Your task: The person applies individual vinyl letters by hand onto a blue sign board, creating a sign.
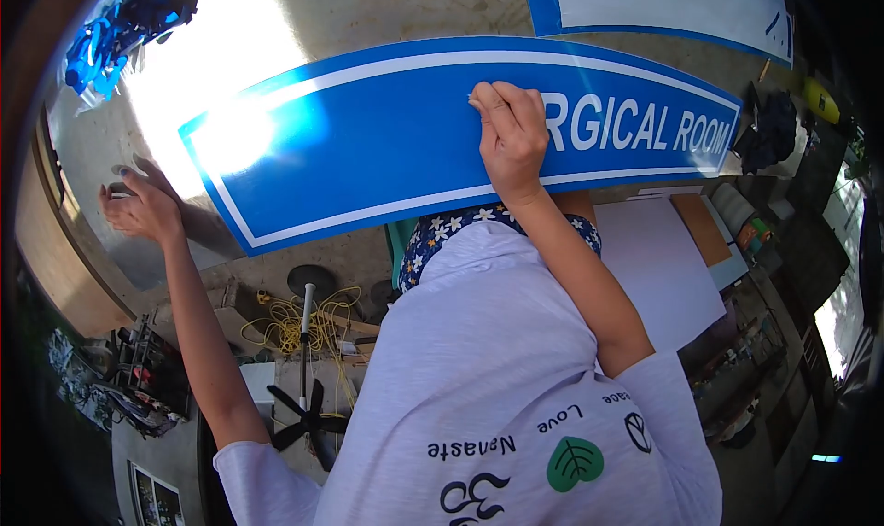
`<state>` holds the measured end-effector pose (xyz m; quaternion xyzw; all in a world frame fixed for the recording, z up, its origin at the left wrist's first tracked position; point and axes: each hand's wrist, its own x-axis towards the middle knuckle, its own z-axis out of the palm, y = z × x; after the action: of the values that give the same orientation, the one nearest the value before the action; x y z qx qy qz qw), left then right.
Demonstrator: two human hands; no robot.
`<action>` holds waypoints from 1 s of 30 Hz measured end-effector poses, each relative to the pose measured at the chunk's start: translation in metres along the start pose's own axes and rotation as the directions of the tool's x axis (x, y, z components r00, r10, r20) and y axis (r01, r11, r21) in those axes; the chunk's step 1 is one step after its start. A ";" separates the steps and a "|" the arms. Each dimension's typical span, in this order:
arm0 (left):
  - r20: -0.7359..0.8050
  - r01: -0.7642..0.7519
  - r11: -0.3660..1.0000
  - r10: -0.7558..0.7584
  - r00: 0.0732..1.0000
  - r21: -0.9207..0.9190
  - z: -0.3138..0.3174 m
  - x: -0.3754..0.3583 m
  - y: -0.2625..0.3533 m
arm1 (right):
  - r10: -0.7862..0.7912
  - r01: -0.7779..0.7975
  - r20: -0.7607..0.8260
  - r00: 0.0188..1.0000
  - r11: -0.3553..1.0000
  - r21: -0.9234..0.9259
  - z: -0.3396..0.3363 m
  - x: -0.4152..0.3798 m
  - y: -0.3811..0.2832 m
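Observation:
A long blue sign with a white border lies across the work surface in front of me. White letters on its right part read "RGICAL ROOM"; my right hand covers the spot just before them. Over the sign's middle, my right hand is closed in a pinch. Whatever the fingertips may hold is too small to make out. Out past the sign's left end, my left hand is open above the table, its fingers apart and a shadow beside it. Strong glare hides some of the sign's left end.
Blue and clear scraps are heaped at the far left. Another blue-edged white panel lies at the back right. White sheets are to my right. Below the table are a black fan and a tangled yellow cord.

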<state>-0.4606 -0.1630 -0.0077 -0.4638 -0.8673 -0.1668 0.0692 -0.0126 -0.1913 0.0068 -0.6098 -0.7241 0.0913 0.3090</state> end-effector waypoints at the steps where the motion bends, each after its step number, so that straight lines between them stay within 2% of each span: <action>1: -0.005 -0.001 1.000 0.001 1.000 -0.002 0.001 0.000 -0.001 | -0.002 0.002 -0.005 1.000 1.000 0.001 0.000 0.000 0.000; 10: -0.053 -0.032 0.999 0.033 0.998 0.015 0.003 0.001 -0.002 | 0.044 -0.043 -0.007 0.999 0.994 0.101 -0.003 -0.001 0.002; 19: -0.020 0.033 0.999 -0.032 0.999 0.023 0.001 0.000 0.004 | 0.018 -0.018 -0.008 1.000 0.998 0.058 -0.005 0.000 -0.002; 25: -0.045 0.006 0.999 -0.004 0.999 0.039 0.003 -0.001 0.001 | -0.056 0.054 0.026 0.998 0.997 0.049 -0.001 -0.004 0.000; 27: -0.054 0.012 0.999 -0.010 0.998 0.037 0.003 -0.001 0.001 | 0.041 -0.039 -0.010 0.999 0.990 0.136 -0.001 -0.002 0.003; 28: -0.054 0.017 0.999 -0.015 0.998 0.038 0.004 -0.001 0.001 | 0.034 -0.032 -0.015 0.999 0.990 0.138 -0.002 -0.003 0.004; 30: -0.071 0.018 0.999 -0.016 0.997 0.028 0.006 0.000 -0.001 | 0.171 -0.181 0.064 0.983 0.956 0.230 -0.008 -0.001 -0.001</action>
<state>-0.4612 -0.1615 -0.0139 -0.4491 -0.8705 -0.1716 0.1051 -0.0090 -0.1949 0.0134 -0.6289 -0.6575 0.2169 0.3538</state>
